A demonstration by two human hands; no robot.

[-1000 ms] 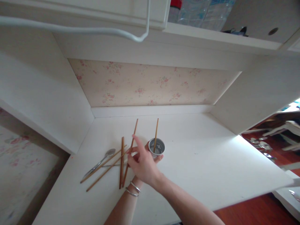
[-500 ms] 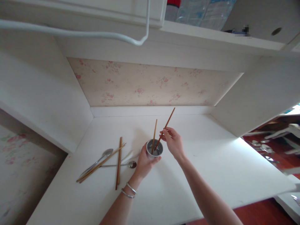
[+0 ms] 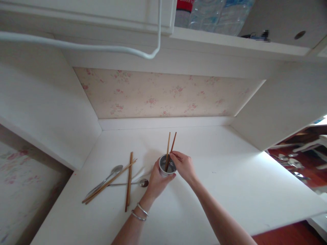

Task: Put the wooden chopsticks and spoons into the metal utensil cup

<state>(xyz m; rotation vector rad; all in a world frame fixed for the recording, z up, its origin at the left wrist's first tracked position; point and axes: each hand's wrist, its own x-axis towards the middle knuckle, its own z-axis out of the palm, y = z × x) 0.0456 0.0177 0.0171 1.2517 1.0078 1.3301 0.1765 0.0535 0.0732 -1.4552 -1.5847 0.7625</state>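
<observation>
My left hand [image 3: 157, 180] is wrapped round a metal utensil holder [image 3: 168, 173] with small holes, its open top facing me. Inside it a light wooden chopstick [image 3: 168, 144] leans upright. Closed at the holder's rim, my right hand [image 3: 183, 165] pinches a darker reddish-brown chopstick [image 3: 173, 141], whose lower end is down in the holder beside the light one. Left of my left hand lie more chopsticks [image 3: 129, 183], a metal spoon [image 3: 143, 183] partly under them, and another spoon [image 3: 117, 168] alongside a pair of light chopsticks [image 3: 109, 182].
A white counter [image 3: 230, 177] carries everything, with flowered wallpaper [image 3: 166, 93] behind. A white curved cable or pipe [image 3: 102, 48] hangs in front of the cabinet above. Plastic bottles [image 3: 206, 15] stand on the upper shelf. Side panels [image 3: 286, 98] close in the counter.
My right hand has lowered the darker chopstick into the holder and brought it more upright, next to the light one. My left hand still grips the holder.
</observation>
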